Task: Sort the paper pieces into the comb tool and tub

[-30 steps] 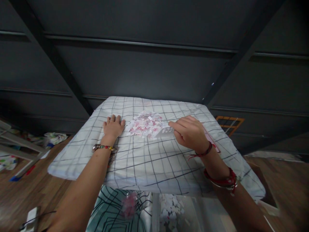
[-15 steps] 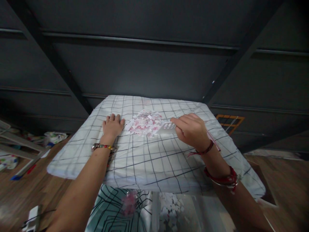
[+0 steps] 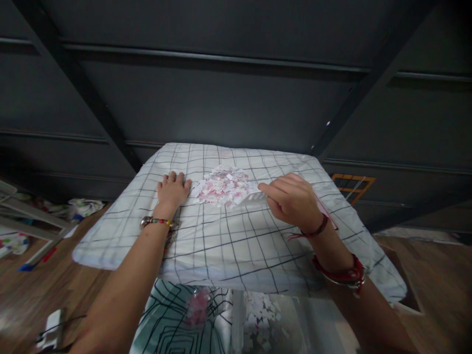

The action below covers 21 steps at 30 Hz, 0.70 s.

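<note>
A heap of white and pink paper scraps (image 3: 221, 186) lies on the checked cloth (image 3: 228, 246) covering the table. My left hand (image 3: 173, 191) rests flat on the cloth left of the heap, fingers spread, holding nothing. In my right hand (image 3: 293, 199) is a flat white slotted plastic piece (image 3: 254, 197), gripped by curled fingers. Its far edge touches the heap's right side, and my hand hides its near end. Partly behind my right wrist, a thin pink-edged item (image 3: 327, 211) lies on the cloth.
Below the table's front edge are a clear bin (image 3: 238, 324) with paper scraps and a pink bag (image 3: 198, 307) on teal patterned fabric (image 3: 165, 319). A dark panelled wall (image 3: 221, 108) rises behind. A power strip (image 3: 54, 327) lies on the floor at left.
My right hand has shifted slightly left, and the white slotted piece now lies lower and flatter against the heap's right edge. My left hand stays in place.
</note>
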Motion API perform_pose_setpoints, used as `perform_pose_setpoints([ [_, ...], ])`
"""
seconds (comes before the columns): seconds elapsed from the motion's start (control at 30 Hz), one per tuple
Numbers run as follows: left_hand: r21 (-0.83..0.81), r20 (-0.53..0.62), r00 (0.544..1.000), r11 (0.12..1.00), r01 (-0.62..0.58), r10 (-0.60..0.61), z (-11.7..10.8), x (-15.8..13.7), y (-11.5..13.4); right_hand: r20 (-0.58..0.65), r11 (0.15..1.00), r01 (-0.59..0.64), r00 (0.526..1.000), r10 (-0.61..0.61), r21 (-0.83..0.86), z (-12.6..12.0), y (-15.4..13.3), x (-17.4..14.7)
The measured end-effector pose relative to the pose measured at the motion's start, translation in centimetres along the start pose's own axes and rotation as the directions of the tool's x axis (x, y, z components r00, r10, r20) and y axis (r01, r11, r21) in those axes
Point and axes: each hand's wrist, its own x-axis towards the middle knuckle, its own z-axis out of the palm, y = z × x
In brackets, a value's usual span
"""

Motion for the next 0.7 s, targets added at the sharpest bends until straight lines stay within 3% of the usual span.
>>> perform_pose_setpoints([
  [0.2, 0.005, 0.003, 1.0, 1.0, -0.003, 0.003, -0.19, -0.19, 0.14, 0.028, 0.998, 0.012, 1.0, -0.014, 0.064, -0.32, 0.17, -0.28],
  [0.43, -0.003, 0.012, 1.0, 1.0, 0.01, -0.01, -0.27, -0.25, 0.25, -0.011, 1.0, -0.013, 1.0, 0.013, 0.002, -0.04, -0.1, -0.05],
  [0.7, -0.018, -0.004, 1.0, 1.0, 0.001, -0.002, -0.14, -0.24, 0.11, 0.005, 0.996, 0.009, 1.0, -0.009, 0.089, -0.51, 0.07, -0.09],
])
